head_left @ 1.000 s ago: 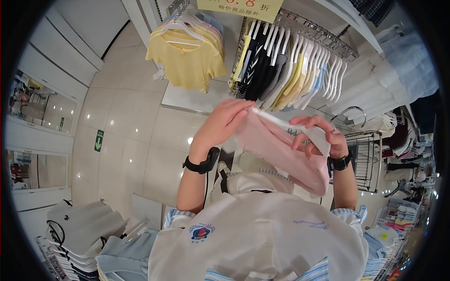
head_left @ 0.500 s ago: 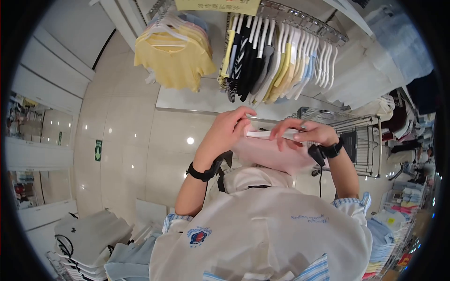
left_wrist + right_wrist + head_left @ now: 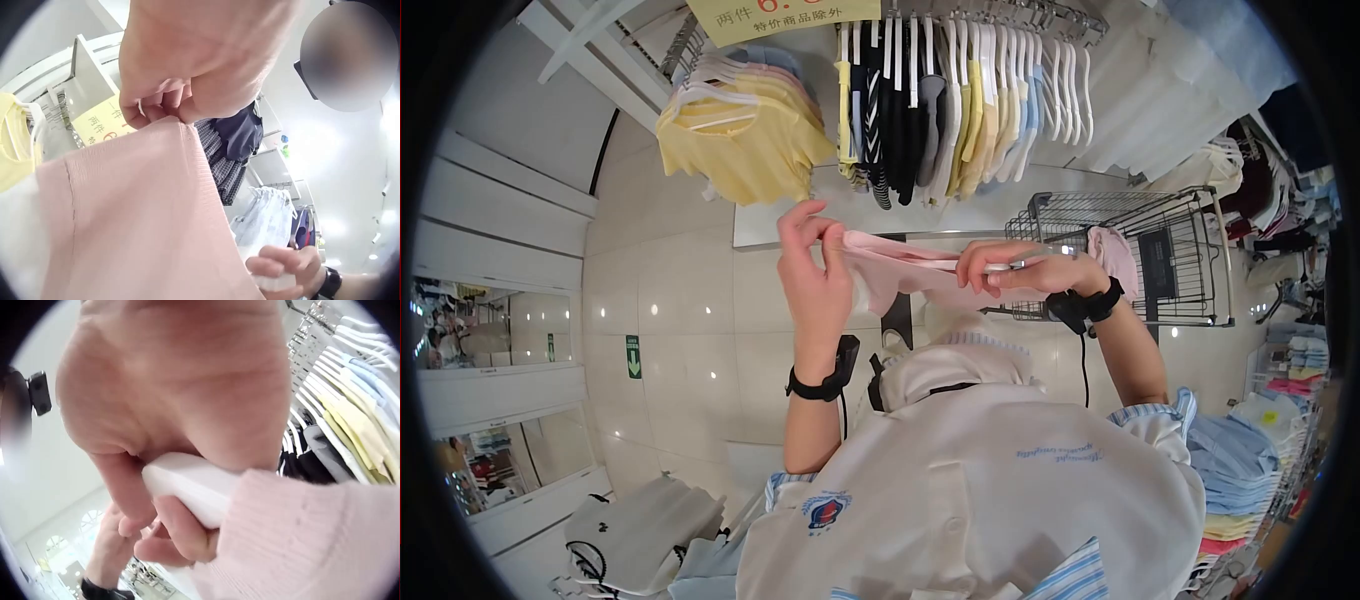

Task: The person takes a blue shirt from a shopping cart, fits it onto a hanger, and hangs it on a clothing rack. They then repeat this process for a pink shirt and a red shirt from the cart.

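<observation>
A pink ribbed-edge garment (image 3: 890, 265) is stretched between the two hands in the head view. The left hand (image 3: 815, 275) pinches one corner of it between thumb and fingers; in the left wrist view the pinched corner of the pink garment (image 3: 137, 187) shows close up, under the left hand (image 3: 200, 62). Gripped in the right hand (image 3: 1035, 268) is a white hanger (image 3: 190, 487), its thick end between thumb and curled fingers. The garment's ribbed edge (image 3: 287, 531) lies against the hanger, and the cloth hides the rest of it.
A wire shopping cart (image 3: 1190, 215) with another pink garment (image 3: 1112, 258) stands ahead on the right. Racks of yellow shirts (image 3: 740, 145) and mixed clothes on white hangers (image 3: 910, 120) are in front, over a low white platform (image 3: 780, 220). Grey garments (image 3: 645, 520) hang at lower left.
The left hand has moved left, drawing the pink garment out flatter. The right hand has turned, its fingers now curled round the hanger's end. More of the cart shows.
</observation>
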